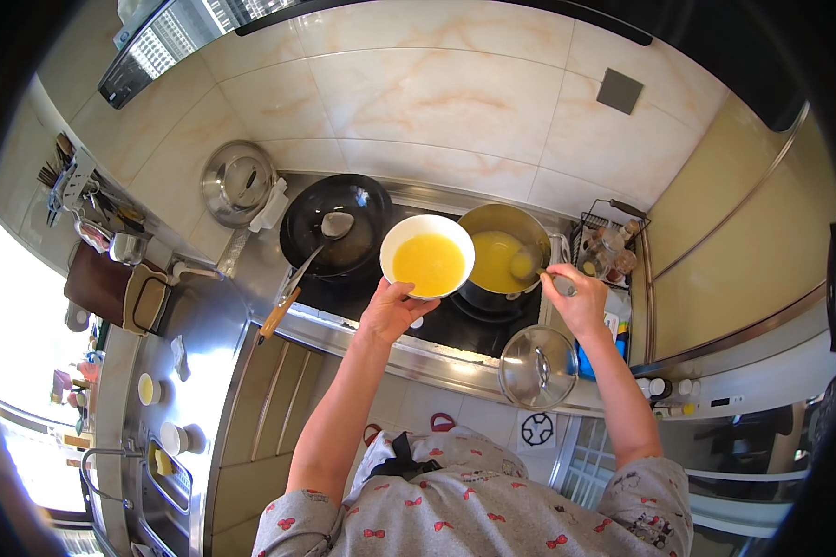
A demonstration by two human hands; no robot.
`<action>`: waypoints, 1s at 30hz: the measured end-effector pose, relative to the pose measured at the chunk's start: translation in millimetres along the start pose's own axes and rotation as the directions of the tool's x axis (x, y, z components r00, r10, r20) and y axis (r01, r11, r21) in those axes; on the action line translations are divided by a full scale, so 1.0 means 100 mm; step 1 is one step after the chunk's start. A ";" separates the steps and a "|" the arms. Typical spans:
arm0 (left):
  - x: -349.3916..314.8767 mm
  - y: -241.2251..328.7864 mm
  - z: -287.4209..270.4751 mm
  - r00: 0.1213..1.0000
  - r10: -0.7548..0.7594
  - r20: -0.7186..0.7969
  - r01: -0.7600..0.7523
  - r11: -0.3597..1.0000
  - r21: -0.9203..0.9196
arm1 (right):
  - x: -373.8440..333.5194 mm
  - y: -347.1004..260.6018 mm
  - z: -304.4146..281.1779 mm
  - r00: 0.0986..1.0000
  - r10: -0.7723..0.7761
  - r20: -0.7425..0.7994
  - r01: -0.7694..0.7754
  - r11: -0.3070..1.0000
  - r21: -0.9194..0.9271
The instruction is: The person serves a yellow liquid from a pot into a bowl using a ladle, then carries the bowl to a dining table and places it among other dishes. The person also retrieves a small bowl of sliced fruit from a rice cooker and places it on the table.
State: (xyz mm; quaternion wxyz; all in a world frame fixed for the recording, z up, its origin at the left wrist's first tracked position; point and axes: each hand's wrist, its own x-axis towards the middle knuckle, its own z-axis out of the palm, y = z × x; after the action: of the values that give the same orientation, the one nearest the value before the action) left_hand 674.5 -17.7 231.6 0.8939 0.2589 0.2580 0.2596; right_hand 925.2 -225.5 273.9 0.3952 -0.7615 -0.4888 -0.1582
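One bowl (427, 262) of yellow liquid, clamped in the left hand (395, 311), hangs between wok (299, 226) and yellow-filled pot (515, 221); the right hand's (581, 299) grip clasps a ladle (524, 266); a lid (526, 364) overlaps the stove's (333, 299) near edge.

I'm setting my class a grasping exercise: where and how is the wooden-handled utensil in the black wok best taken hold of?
Probably by its wooden handle, from the person's side, wrapping around it: the handle slants out past the black wok toward the person, while the metal head lies inside. The left hand holds the white bowl, so would need freeing first.
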 end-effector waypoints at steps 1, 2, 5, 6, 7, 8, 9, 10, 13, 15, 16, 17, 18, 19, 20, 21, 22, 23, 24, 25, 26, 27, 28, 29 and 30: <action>0.01 0.00 -0.01 1.000 -0.001 0.000 0.001 1.000 -0.001 | -0.01 0.03 0.01 0.985 0.174 0.019 -0.175 0.975 0.134; 0.01 -0.01 -0.02 1.000 -0.007 0.009 0.007 1.000 -0.003 | -0.01 0.08 0.03 0.939 0.339 0.061 -0.342 0.903 0.261; 0.01 -0.03 -0.06 0.999 -0.015 0.032 0.015 1.000 -0.009 | -0.05 0.27 0.13 0.793 0.592 0.140 -0.568 0.638 0.519; 0.00 -0.04 -0.06 0.999 -0.015 0.034 0.016 1.000 -0.010 | -0.08 0.30 0.15 0.760 0.635 0.140 -0.599 0.601 0.529; 0.00 -0.04 -0.06 0.999 -0.016 0.036 0.016 1.000 -0.012 | -0.09 0.33 0.18 0.725 0.675 0.140 -0.628 0.562 0.538; 0.00 -0.04 -0.06 0.999 -0.012 0.041 0.012 1.000 -0.007 | -0.10 0.35 0.21 0.716 0.687 0.127 -0.628 0.553 0.547; -0.01 -0.03 -0.06 0.999 -0.011 0.044 0.011 1.000 -0.002 | -0.12 0.37 0.24 0.703 0.701 0.115 -0.631 0.542 0.555; -0.02 -0.03 -0.05 0.999 -0.011 0.046 0.010 1.000 0.003 | -0.14 0.38 0.27 0.691 0.716 0.103 -0.634 0.531 0.562; -0.06 -0.02 -0.03 0.999 -0.011 0.035 0.011 1.000 -0.001 | -0.17 0.40 0.34 0.699 0.708 0.099 -0.614 0.523 0.590; -0.07 -0.01 -0.03 0.999 -0.009 0.041 0.009 1.000 0.004 | -0.18 0.41 0.40 0.695 0.711 0.106 -0.604 0.498 0.622; -0.08 0.00 -0.04 0.999 -0.007 0.044 0.006 1.000 0.006 | -0.19 0.41 0.42 0.695 0.711 0.109 -0.598 0.486 0.638; -0.08 0.00 -0.04 0.999 -0.008 0.043 0.007 1.000 0.006 | -0.19 0.42 0.44 0.689 0.716 0.112 -0.606 0.484 0.632; -0.09 0.00 -0.05 0.999 -0.008 0.041 0.008 1.000 0.007 | -0.19 0.42 0.45 0.684 0.720 0.116 -0.613 0.482 0.626; -0.09 0.00 -0.05 0.999 -0.009 0.039 0.009 1.000 0.008 | -0.20 0.43 0.47 0.679 0.725 0.119 -0.620 0.479 0.621; -0.10 0.00 -0.05 0.999 -0.004 0.032 0.003 1.000 0.009 | -0.21 0.46 0.51 0.684 0.720 0.115 -0.610 0.479 0.631; -0.10 0.00 -0.04 1.000 0.000 0.026 -0.001 1.000 0.011 | -0.22 0.48 0.55 0.689 0.716 0.111 -0.601 0.478 0.640; -0.11 0.00 -0.04 1.000 0.004 0.020 -0.004 1.000 0.013 | -0.23 0.50 0.58 0.693 0.713 0.107 -0.591 0.478 0.650; -0.11 0.00 -0.04 1.000 0.005 0.021 -0.005 1.000 0.014 | -0.25 0.53 0.61 0.702 0.703 0.111 -0.582 0.477 0.658; -0.11 0.01 -0.05 1.000 0.007 0.019 -0.007 1.000 0.015 | -0.25 0.52 0.64 0.712 0.692 0.119 -0.574 0.476 0.667; -0.11 0.01 -0.06 1.000 0.009 0.017 -0.009 1.000 0.016 | -0.25 0.51 0.66 0.722 0.681 0.126 -0.565 0.474 0.676; -0.12 0.02 -0.07 1.000 0.010 0.016 -0.010 1.000 0.018 | -0.26 0.49 0.69 0.731 0.672 0.118 -0.552 0.481 0.681; -0.13 0.02 -0.06 1.000 0.010 0.015 -0.010 1.000 0.020 | -0.27 0.46 0.72 0.740 0.663 0.109 -0.539 0.489 0.686; -0.14 0.02 -0.06 1.000 0.010 0.015 -0.011 1.000 0.022 | -0.28 0.45 0.73 0.749 0.655 0.100 -0.526 0.497 0.690; -0.14 0.03 -0.06 1.000 0.010 0.010 -0.011 1.000 0.024 | -0.29 0.46 0.77 0.758 0.644 0.105 -0.516 0.493 0.701; -0.14 0.02 -0.06 1.000 0.010 0.006 -0.010 1.000 0.026 | -0.30 0.47 0.81 0.767 0.632 0.111 -0.506 0.489 0.710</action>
State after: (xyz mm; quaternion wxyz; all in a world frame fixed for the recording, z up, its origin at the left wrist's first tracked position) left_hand 659.9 -22.7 233.5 0.8899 0.2726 0.2575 0.2598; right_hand 940.2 -192.7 182.8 0.7228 -0.6522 -0.1951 0.1186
